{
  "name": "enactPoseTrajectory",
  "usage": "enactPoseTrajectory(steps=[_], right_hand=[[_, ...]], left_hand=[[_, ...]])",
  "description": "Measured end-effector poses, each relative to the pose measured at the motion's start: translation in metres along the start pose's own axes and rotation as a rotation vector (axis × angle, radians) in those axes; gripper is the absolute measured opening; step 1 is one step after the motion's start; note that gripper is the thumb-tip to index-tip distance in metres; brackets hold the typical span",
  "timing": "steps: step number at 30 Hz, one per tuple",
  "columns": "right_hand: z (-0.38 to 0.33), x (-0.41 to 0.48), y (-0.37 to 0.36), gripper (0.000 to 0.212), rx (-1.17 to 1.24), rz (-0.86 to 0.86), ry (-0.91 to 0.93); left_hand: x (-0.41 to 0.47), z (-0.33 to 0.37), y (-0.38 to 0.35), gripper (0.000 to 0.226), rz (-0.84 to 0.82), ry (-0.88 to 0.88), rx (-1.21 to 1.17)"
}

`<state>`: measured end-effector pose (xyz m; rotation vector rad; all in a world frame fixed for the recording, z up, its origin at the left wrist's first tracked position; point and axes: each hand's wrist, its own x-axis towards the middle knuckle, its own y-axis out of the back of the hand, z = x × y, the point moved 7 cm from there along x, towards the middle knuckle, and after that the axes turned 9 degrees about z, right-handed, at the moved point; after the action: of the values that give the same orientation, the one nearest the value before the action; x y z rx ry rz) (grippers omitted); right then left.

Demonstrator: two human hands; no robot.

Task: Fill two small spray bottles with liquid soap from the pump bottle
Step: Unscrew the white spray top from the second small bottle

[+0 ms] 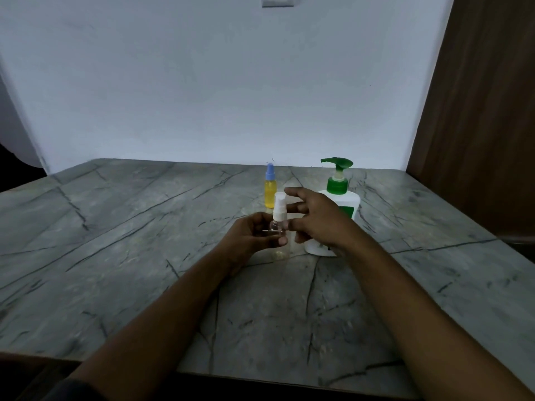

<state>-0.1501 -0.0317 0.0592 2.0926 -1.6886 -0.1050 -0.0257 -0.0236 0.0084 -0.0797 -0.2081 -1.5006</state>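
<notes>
Just left of the pump bottle (346, 202): a clear spray bottle (279, 222) with a white sprayer top is held upright, its base at or just above the counter (144, 227); contact cannot be told.
Left hand (250, 238): the grip is closed on the clear spray bottle, with the fingers curled round its body and the thumb laid across its front.
Right hand (318, 221): the grip is released, with the fingers spread and mostly straight. It is held in front of the pump bottle, and its fingertips are close to the white sprayer top. Whether they touch it cannot be told through the blur.
Clear spray bottle contents: little or no liquid can be made out.
Behind and left of the pump bottle: a yellow-filled spray bottle (270, 195) with a blue top is stood upright on the counter, apart from both hands.
Pump bottle: a white body with a green pump head is seen, stood upright, its lower part partly hidden by the right hand.
Behind the pump bottle: a pale wall (202, 82) is seen.
Right of the pump bottle: a dark wooden panel (477, 125) is seen at the counter's edge.
</notes>
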Motion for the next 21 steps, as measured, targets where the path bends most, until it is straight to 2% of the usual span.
enactPoseTrajectory(steps=[2, 6, 9, 14, 21], right_hand=[[-0.001, -0.004, 0.0, 0.079, -0.03, -0.007, -0.011], [-0.016, -0.009, 0.002, 0.052, -0.461, 0.31, 0.226], [-0.017, -0.009, -0.003, 0.042, -0.482, 0.374, 0.274], [-0.012, -0.004, -0.001, 0.034, -0.302, 0.297, 0.241], [-0.003, 0.002, -0.002, 0.049, -0.078, 0.059, 0.081]], left_hand=[[0.0, 0.0, 0.0, 0.033, -0.004, 0.0, 0.018], [0.0, 0.001, 0.0, 0.031, -0.003, -0.008, 0.02], [0.0, 0.001, 0.0, 0.032, 0.0, -0.013, 0.022], [0.001, 0.0, 0.0, 0.033, -0.003, 0.001, -0.002], [0.001, -0.002, 0.0, 0.036, -0.005, 0.011, 0.001]])
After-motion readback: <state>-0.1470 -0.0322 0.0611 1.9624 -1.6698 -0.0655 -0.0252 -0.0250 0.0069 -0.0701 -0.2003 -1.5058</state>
